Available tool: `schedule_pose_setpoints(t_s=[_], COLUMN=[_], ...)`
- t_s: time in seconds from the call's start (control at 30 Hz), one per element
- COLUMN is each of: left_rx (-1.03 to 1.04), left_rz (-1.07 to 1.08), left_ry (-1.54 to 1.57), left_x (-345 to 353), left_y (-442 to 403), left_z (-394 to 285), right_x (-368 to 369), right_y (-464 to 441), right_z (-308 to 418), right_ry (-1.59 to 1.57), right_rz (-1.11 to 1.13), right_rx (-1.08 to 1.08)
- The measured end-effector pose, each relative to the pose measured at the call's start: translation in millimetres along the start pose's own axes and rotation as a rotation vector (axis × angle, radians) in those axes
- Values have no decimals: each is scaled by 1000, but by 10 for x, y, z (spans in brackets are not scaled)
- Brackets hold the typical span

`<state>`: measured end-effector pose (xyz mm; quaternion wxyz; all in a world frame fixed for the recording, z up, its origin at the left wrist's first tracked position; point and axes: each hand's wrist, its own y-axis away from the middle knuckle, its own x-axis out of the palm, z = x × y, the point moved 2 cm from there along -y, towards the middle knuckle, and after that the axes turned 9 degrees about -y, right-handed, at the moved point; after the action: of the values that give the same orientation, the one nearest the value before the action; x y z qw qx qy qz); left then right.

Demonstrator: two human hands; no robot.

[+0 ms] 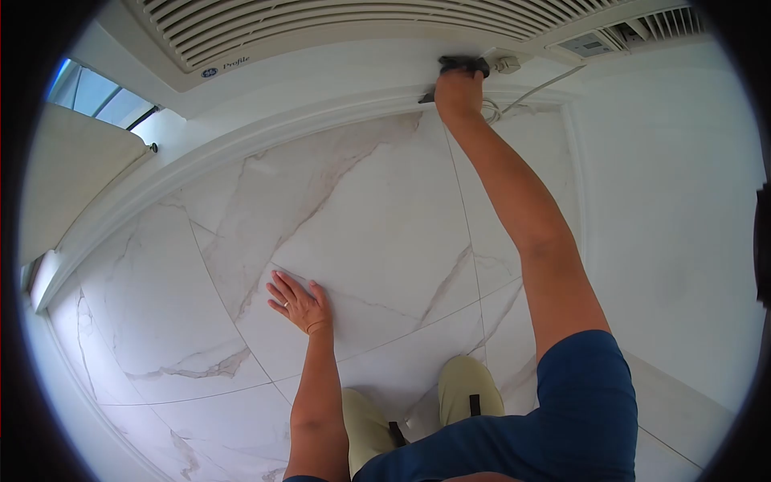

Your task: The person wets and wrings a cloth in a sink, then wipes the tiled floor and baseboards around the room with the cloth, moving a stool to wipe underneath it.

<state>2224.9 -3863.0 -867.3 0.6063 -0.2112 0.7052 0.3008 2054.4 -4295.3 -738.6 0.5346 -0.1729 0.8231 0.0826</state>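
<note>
- Head view: the right hand [459, 92] reaches up to the wall, its fingers curled around a black thing [463, 64] just under the vent unit [321, 34].
- The black thing sits just left of a plug [507, 64]; a cord [554, 81] runs off to the right, with a loop of it beside the wrist, so the room on that side is tight.
- The left hand [299, 304] lies on the floor [377, 209], fingers spread.
- A wide stretch of tile separates the left hand from the baseboard [265, 147], which curves along the far edge; the right wall [675, 201] bounds the other side.
- The knees [470, 386] are near, close to the body.
- The black thing is blurred and partly covered; its shape and the exact grip are hard to make out. A dark tip [427, 97] shows below it; I cannot tell whether they join.
- The picture's dark rim cuts off the vent unit and the shade [80, 169].
</note>
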Motion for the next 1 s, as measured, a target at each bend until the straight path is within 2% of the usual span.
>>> schedule_pose_setpoints(t_s=[0.07,0.1,0.17,0.23,0.3,0.33,0.4,0.43,0.47,0.53,0.57,0.63,0.67,0.77,0.83,0.9,0.93,1.0], left_rx=[-5,-1,5,2,7,2,7,8,14,4,10,9,15,4,-11,6,23,17], left_rz=[6,-12,-45,-52,-53,-63,-64,-61,-61,-62,-56,-54,-53,-38,-39,-61,-80,-79], left_ry=[3,-17,-42,-61,-65,-59,-61,-61,-64,-62,-67,-97,-100,-102,-101,-112,-112,-126], left_x=[23,28,43,48,57,60,51,46,41,41,33,34,30,41,16,50,62,62], left_y=[35,44,7,23,44,28,24,24,26,23,34,19,6,7,11,29,21,31], left_z=[-2,10,-4,10,28,19,13,12,10,3,14,2,16,-31,-15,11,20,44], right_x=[-54,-56,21,304,492,562,613,692,741,708,666,589,643,820,1061,1474,1400,1142], right_y=[222,384,623,596,441,367,261,216,188,167,218,253,247,191,121,-67,-124,-243], right_z=[-40,-176,-617,-1077,-1413,-1452,-1457,-1313,-1144,-909,-835,-740,-857,-1253,-1558,-1876,-1861,-1849], right_ry=[-181,-177,-731,-920,-1318,-1318,-1021,-844,-668,-603,-603,-598,-695,-736,-765,-491,-498,-504], right_rz=[-20,-15,93,-138,-317,-319,-565,-525,-493,-304,-297,-383,-393,-364,-306,-530,-532,-231], right_rx=[-142,-133,186,543,791,798,700,610,419,170,177,-72,-165,-171,-91,136,138,213])
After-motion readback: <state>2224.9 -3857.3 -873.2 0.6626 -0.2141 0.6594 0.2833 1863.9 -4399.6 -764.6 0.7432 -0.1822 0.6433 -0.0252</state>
